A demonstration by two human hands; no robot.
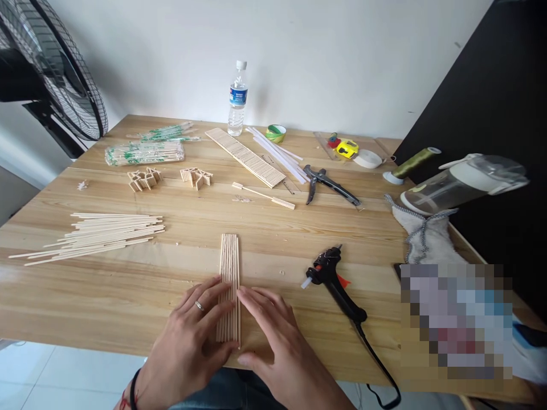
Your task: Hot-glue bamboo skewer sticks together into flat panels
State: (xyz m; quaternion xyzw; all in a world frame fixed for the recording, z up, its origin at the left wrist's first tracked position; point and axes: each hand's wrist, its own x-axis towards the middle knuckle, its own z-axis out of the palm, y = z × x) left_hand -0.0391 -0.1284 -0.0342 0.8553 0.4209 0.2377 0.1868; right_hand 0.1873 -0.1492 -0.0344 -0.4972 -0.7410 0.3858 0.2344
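Observation:
A narrow row of thin wooden sticks [229,256] lies side by side on the table near its front edge, pointing away from me. My left hand [196,324] holds this row, its bent fingers reaching over the left side and its thumb near the lower right end. A ring is on one finger. At the row's right edge, the fingertips of my right hand [273,330] touch the outermost stick; its fingers are stretched out and its thumb is apart from them. To the right lies a black hot glue gun [337,282] with a glue stick in it.
Loose sticks [115,233] lie at left. Behind are small wooden pieces [145,178], bagged sticks [145,152], a stick panel [243,156], white glue sticks [282,154], a water bottle [237,105], pliers-like cutters [331,185] and a tape measure [347,149]. A tumbler [461,182] lies right.

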